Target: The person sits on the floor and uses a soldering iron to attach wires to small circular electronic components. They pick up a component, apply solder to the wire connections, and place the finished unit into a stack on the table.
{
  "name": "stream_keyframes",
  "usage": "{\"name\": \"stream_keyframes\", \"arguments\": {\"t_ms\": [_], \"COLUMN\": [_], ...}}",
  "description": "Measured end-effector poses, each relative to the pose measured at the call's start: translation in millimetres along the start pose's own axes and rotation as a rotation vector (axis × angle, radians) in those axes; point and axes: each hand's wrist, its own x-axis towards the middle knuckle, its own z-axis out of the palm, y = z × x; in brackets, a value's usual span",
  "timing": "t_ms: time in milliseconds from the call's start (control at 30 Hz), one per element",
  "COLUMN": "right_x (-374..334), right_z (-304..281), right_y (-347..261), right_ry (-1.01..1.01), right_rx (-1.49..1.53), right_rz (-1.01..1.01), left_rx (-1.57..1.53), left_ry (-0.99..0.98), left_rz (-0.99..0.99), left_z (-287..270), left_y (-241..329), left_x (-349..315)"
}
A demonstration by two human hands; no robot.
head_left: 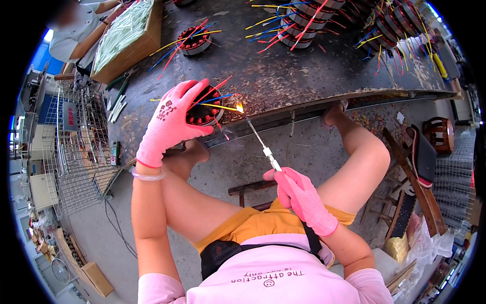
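Observation:
My left hand (172, 115), in a pink glove, grips a motor stator (203, 117) at the table's near edge, fingers over its top and thumb below. Red, blue and yellow wire leads stick out of the stator to the right. In my pink-gloved right hand (304, 197) is a slim torch (268, 153) with a thin metal neck, pointing up and left. A small orange flame (240, 107) burns at its tip, right at the end of a yellow lead (223, 107). The torch's lower end is hidden in my fingers.
On the dark worn table (253, 66) stand another stator (195, 43) and stacked stators (309, 23) at the back. A box of pale tubes (126, 38) sits at the far left, beside another person (81, 30). A wire rack (76, 147) stands left.

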Motion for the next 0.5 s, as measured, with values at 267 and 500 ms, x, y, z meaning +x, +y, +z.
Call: {"name": "stream_keyframes", "arguments": {"t_ms": [267,500], "right_x": [-0.2,-0.3], "right_z": [-3.9,-0.2], "right_y": [0.5,-3.6], "right_ry": [-0.001,0.012], "right_rx": [-0.029,-0.022], "right_rz": [0.023,0.020], "left_rx": [-0.008,0.002], "left_ry": [-0.006,-0.012], "left_rz": [0.003,-0.019], "left_z": [-1.8,-2.4], "left_y": [1.0,3.8], "left_x": [0.8,1.0]}}
